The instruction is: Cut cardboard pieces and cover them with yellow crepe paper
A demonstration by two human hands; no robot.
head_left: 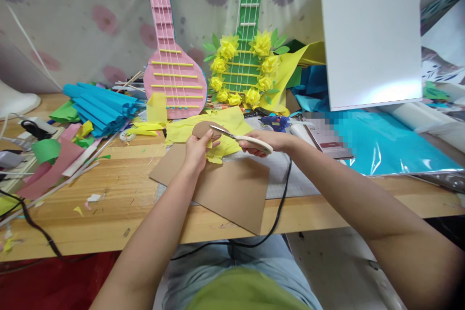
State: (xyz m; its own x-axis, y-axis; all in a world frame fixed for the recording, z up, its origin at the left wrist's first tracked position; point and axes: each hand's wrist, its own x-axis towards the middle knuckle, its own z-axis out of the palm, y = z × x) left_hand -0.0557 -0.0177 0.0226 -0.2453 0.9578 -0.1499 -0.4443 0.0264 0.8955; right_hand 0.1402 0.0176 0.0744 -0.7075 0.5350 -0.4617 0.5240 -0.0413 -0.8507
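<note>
Between the fingers of my left hand [196, 150] is a small rounded piece of brown cardboard [202, 129], with a bit of yellow paper near the fingertips. My right hand [267, 140] grips a pair of scissors [258, 144] by the pale handles. Their blades point left and reach the cardboard's right edge; whether they cut into it I cannot tell. Crumpled yellow crepe paper [232, 118] lies behind and under both hands. Below them a larger flat cardboard sheet [232, 193] rests on a grey cutting mat [279, 185].
A pink paper guitar [176, 80] and a green one [241, 65] with yellow flowers lean at the back. Blue folded paper [103, 106] sits left. A blue glue gun [275, 123], its black cord [285, 189], a phone [327, 138] and a white box [372, 43] stand right.
</note>
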